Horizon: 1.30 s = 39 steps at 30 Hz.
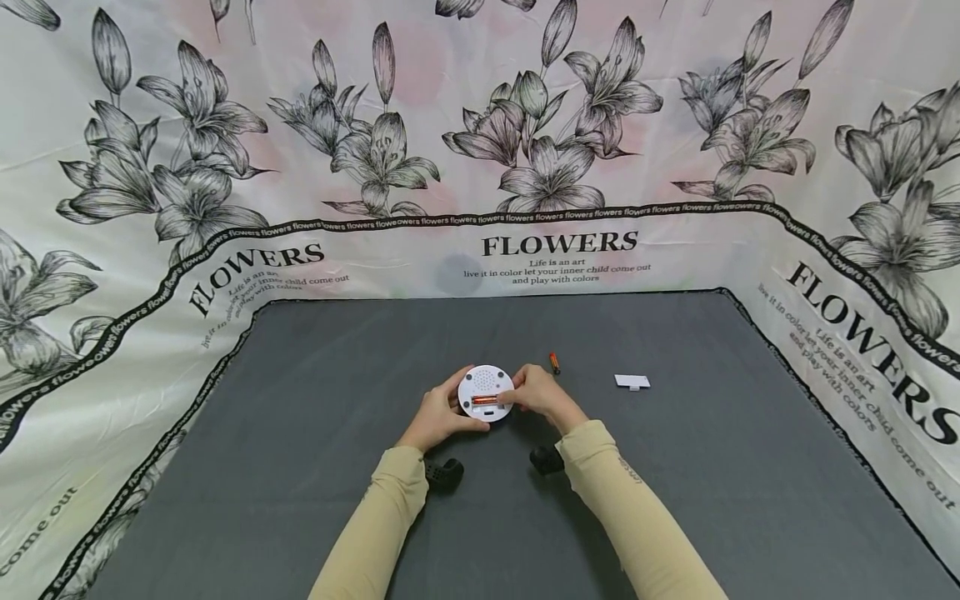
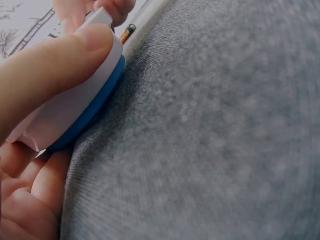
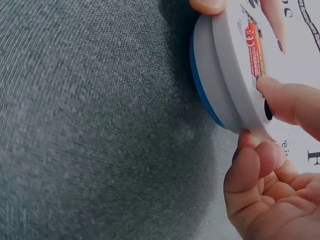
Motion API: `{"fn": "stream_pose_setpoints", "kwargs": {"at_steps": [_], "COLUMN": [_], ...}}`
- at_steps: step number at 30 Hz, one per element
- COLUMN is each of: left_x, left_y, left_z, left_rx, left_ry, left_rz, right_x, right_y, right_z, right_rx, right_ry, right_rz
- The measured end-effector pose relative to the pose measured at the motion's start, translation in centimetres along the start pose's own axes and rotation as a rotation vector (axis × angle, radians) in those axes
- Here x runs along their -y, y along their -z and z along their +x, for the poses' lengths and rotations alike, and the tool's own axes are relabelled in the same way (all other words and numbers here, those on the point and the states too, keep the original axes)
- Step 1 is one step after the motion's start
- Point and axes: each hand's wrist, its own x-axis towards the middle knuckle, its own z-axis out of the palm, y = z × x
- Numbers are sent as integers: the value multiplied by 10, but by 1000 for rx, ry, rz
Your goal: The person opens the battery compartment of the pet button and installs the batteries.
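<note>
1. A round white device (image 1: 486, 392) sits near the middle of the grey worktop (image 1: 300, 467), held between both hands; its flat back faces up, and the wrist views show a blue band round its lower edge.
2. The left hand (image 1: 438, 414) grips the device's left rim, thumb curled over the white edge and fingers tucked beneath (the left wrist view shows the thumb pressed flat on the rim).
3. The right hand (image 1: 538, 394) holds the right rim; one fingertip presses on an orange battery (image 1: 486, 400) lying in the open slot on the back, while the thumb curls under the edge.
4. A second orange battery (image 1: 554, 362) lies loose on the worktop just behind the right hand, apart from it.
5. A small white cover (image 1: 632, 382) lies flat further right, well apart from the device.
6. A flower-printed cloth (image 1: 555, 250) with the word FLOWERS stands round the worktop's far and side edges.
</note>
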Motion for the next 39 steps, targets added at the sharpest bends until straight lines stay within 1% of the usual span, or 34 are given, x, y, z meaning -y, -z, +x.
{"fn": "stream_pose_setpoints", "kwargs": {"at_steps": [2,9,16,18,20,22,24,27,33,39], "left_x": [4,30,1,2,3,4,4,4,3,3], "left_y": [1,-1,0,0,0,-1,-1,-1,-2,-2], "left_z": [2,9,2,2,2,1,1,1,-1,0], "left_rx": [0,-7,22,23,27,27,23,19,21,21], "left_ry": [-5,-11,4,-1,-6,-8,-7,-11,-19,-24], "left_rz": [-8,-37,-33,-41,-53,-62,-68,-69,-69,-61], "right_x": [0,-8,-20,-25,-29,-33,-37,-42,-54,-63], "right_y": [0,3,9,12,17,23,29,38,49,49], "right_z": [-1,-2,1,2,3,4,4,4,6,12], "right_rx": [-1,18,60,84,88,59,7,-74,-186,-268], "right_ry": [10,56,129,150,170,194,222,228,196,138], "right_rz": [5,50,96,119,138,147,147,150,174,110]}}
